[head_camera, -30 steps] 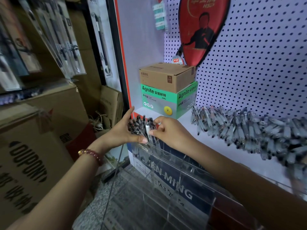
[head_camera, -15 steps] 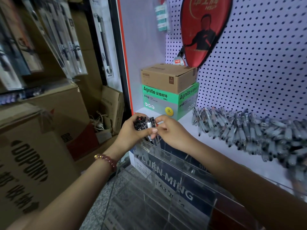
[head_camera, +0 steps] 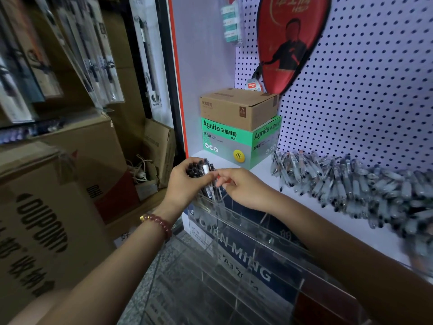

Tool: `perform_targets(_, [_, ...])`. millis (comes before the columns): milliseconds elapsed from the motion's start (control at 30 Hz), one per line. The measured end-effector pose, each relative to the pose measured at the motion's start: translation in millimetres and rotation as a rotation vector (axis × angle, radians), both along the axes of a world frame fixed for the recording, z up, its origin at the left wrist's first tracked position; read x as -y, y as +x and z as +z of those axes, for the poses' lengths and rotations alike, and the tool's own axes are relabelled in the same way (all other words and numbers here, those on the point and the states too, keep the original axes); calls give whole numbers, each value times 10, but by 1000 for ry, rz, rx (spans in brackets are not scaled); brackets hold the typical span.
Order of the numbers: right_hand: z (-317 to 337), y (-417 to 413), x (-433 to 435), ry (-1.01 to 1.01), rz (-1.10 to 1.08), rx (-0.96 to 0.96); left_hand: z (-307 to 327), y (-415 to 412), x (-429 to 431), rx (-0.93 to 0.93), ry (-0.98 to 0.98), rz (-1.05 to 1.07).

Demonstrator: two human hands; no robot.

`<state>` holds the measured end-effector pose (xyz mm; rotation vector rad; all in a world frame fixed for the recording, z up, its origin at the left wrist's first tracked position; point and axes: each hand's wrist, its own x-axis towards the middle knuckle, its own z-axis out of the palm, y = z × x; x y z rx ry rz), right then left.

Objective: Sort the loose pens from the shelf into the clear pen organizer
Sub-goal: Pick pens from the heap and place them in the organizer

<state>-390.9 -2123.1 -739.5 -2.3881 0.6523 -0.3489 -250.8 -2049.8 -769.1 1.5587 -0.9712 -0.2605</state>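
Mid-frame, my left hand (head_camera: pixel 184 185) now wraps the pen bundle (head_camera: pixel 202 170) tighter, right hand (head_camera: pixel 242 187) pinching its edge; seating in the organizer (head_camera: pixel 260 233) looks near.

The left hand (head_camera: pixel 185 184), fingers spread a second ago, now curls tight round the bundle of pens (head_camera: pixel 199 168) above the clear organizer (head_camera: pixel 234 221), while the right hand (head_camera: pixel 243 186) pinches its side
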Motion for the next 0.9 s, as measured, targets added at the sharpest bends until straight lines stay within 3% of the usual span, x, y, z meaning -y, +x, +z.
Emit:
perform_targets(267, [59, -16, -17, 21, 6, 31, 94, -54, -76, -62, 14, -59])
perform_targets(467, [259, -138, 237, -20, -157, 92, 288, -24, -126, 56, 9, -5])
perform_targets(700, [77, -645, 856, -349, -490, -325, 518, -225, -212, 328, -115, -40])
perform_targets(900, [-153, -793, 992, -524, -449, -467, 455, -296, -163, 411, -65, -125])
